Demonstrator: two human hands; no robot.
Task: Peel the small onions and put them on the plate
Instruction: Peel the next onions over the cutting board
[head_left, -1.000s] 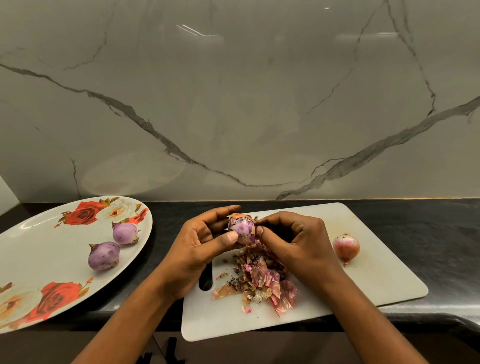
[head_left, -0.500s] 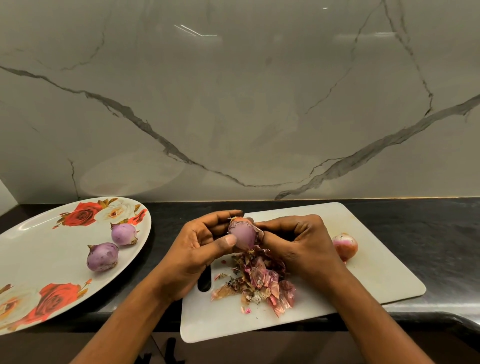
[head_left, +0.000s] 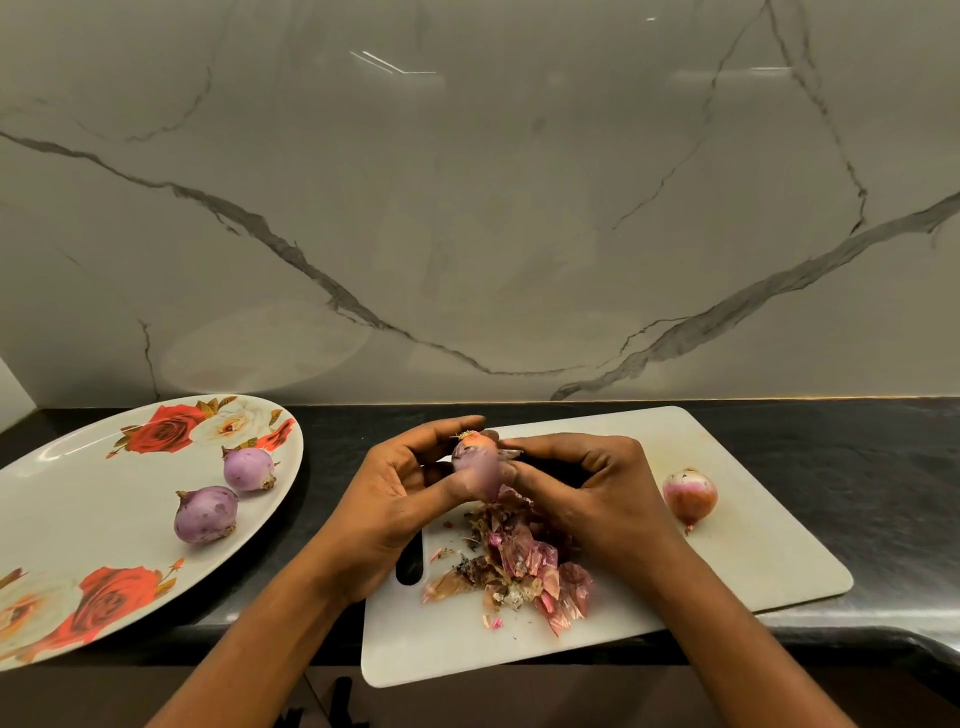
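Note:
A small purple onion (head_left: 475, 463), partly skinned, is held above the white cutting board (head_left: 753, 551). My left hand (head_left: 400, 499) grips it between thumb and fingers. My right hand (head_left: 587, 488) pinches a flap of skin at the onion's right side. Below them lies a pile of pink and brown peels (head_left: 519, 561). One unpeeled onion (head_left: 690, 493) sits on the board to the right. Two peeled purple onions (head_left: 248, 468) (head_left: 206, 514) rest on the white rose-patterned plate (head_left: 78, 499) at the left.
The board and plate sit on a dark stone counter (head_left: 857, 457) whose front edge runs just below them. A marble backsplash (head_left: 467, 208) rises behind. The board's handle slot (head_left: 410, 564) shows beside my left wrist.
The onion has turned in my left hand and shows more bare purple flesh. My right hand's fingers shifted along its right side, pulling skin. The view tilted slightly.

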